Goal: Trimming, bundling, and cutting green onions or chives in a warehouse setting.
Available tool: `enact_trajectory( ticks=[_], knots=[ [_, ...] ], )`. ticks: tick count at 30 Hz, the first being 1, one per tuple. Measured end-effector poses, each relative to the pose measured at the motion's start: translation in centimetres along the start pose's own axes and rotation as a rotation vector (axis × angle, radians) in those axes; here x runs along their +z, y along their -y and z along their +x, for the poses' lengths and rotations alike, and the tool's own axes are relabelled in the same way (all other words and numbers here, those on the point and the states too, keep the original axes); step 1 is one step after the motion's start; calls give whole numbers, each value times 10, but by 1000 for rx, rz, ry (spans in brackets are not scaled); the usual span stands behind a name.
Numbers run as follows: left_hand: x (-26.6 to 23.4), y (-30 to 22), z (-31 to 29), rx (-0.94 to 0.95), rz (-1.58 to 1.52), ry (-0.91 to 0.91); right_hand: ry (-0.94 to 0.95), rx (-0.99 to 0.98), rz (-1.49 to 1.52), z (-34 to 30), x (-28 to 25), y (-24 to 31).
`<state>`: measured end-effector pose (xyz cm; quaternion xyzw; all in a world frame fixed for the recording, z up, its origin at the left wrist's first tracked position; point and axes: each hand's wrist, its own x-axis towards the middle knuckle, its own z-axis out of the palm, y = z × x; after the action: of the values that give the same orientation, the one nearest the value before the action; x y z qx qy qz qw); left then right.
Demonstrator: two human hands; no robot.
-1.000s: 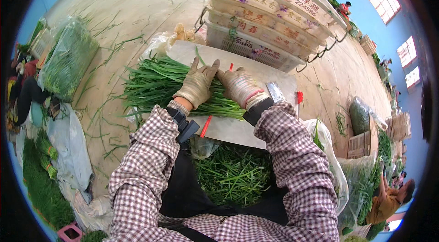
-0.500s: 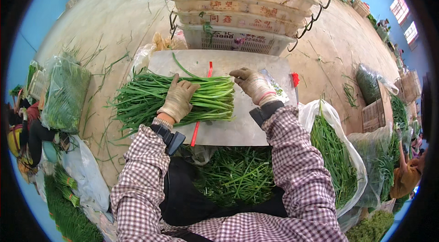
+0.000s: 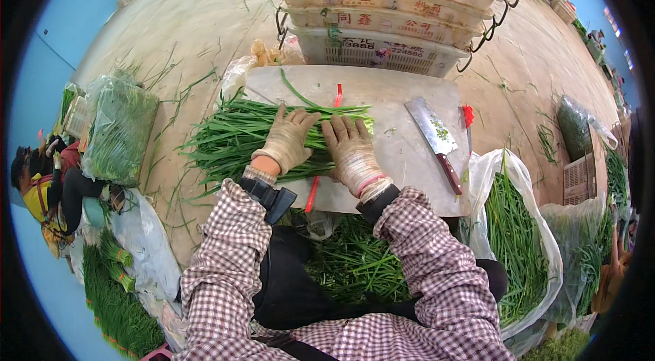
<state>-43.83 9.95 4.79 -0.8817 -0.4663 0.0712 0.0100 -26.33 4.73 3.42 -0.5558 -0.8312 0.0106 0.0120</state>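
A loose bunch of garlic chives (image 3: 228,139) lies across a pale metal-topped board (image 3: 402,163), leaves to the left, stems to the right. Both my hands wear beige gloves. My left hand (image 3: 286,137) is curved over the middle of the bunch. Close beside it, my right hand (image 3: 351,153) presses over the stem end, its fingers on top and its thumb hidden. Under the chives runs a red tie strip (image 3: 311,195), with its ends showing beyond and in front of the bunch. To the right rests a cleaver (image 3: 431,128) with green bits on its blade.
Stacked white crates (image 3: 389,47) stand just behind the board. A white bag of chives (image 3: 522,238) is at my right; loose greens (image 3: 358,259) lie below the board's near edge. Red strips (image 3: 468,115) hang at its right edge. Left are bagged greens (image 3: 119,136) and a co-worker (image 3: 48,190).
My right hand has come left and down from beside the stem ends onto the bunch, uncovering the cleaver. My left hand stays on the chives. The view has shifted slightly.
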Motion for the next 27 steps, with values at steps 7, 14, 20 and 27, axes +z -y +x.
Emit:
enact_trajectory(
  ticks=[7,14,20,27],
  knots=[
    [-20,-32,-21,19,89,145,-27,4,-52,9,18,4],
    [16,-32,-7,-17,265,184,23,10,78,9,5,-2],
    [2,-40,-3,7,305,186,-212,2,339,57,-19,-66],
    [-2,-29,-7,132,275,132,306,48,336,84,13,-73]
  ],
)
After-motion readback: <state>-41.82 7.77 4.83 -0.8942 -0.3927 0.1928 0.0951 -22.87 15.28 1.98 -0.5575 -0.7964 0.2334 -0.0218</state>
